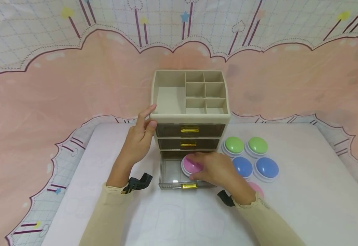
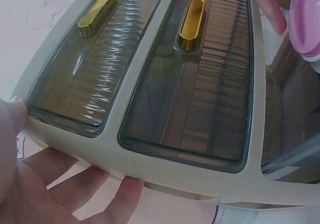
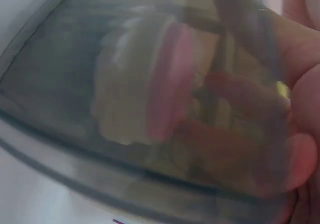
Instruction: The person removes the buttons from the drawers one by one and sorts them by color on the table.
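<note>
A beige drawer organizer (image 1: 189, 118) stands at the back of the table, its bottom drawer (image 1: 171, 171) pulled out. My left hand (image 1: 138, 140) rests against its left side, fingers extended along the side wall and thumb at the front corner. With the thumb and fingers of my right hand (image 1: 217, 169) I hold a pink dome button (image 1: 191, 164) on a white base, inside the clear grey drawer. Through the drawer wall, the right wrist view shows this button (image 3: 170, 83) turned sideways, with fingers at its pink top.
To the right of the organizer sit two green dome buttons (image 1: 234, 145) and two blue ones (image 1: 267, 167). Another pink dome button (image 1: 256, 188) is partly hidden behind my right wrist. Two upper drawers (image 1: 172, 130) with gold handles are closed. A patterned cloth (image 1: 74, 85) hangs behind the white table (image 1: 105, 150).
</note>
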Action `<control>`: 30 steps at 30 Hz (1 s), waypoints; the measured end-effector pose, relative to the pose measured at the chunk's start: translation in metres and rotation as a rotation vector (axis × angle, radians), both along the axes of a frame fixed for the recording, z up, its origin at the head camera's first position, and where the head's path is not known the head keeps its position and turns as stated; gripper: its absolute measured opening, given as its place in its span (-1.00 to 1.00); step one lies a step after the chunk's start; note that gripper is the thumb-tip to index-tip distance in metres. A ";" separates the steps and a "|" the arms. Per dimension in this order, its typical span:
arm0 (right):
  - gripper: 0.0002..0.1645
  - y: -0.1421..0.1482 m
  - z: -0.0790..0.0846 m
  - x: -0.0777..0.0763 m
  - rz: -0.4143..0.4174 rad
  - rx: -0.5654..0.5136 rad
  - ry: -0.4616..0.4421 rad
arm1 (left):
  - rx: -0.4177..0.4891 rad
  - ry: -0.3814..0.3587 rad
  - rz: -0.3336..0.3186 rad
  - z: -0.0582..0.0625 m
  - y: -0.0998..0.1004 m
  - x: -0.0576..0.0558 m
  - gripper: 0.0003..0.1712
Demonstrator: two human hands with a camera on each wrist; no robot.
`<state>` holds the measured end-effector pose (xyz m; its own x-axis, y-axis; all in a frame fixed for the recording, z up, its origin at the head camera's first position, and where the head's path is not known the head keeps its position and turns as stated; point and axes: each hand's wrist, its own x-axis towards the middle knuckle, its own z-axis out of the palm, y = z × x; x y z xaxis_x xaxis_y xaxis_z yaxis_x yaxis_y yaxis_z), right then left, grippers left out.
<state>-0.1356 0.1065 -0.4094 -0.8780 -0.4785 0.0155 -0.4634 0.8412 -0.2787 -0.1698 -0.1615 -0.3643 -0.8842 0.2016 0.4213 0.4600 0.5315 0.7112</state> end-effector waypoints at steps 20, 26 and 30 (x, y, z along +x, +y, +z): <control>-0.11 -0.003 -0.021 -0.010 -0.076 -0.031 0.036 | 0.007 -0.033 0.007 0.001 0.001 0.001 -0.43; -0.13 -0.001 -0.022 -0.008 -0.076 -0.072 0.062 | -0.005 -0.022 0.018 0.001 0.002 0.001 -0.44; -0.13 0.001 -0.016 -0.004 -0.078 -0.125 0.039 | -0.007 -0.010 0.019 0.000 0.001 0.001 -0.44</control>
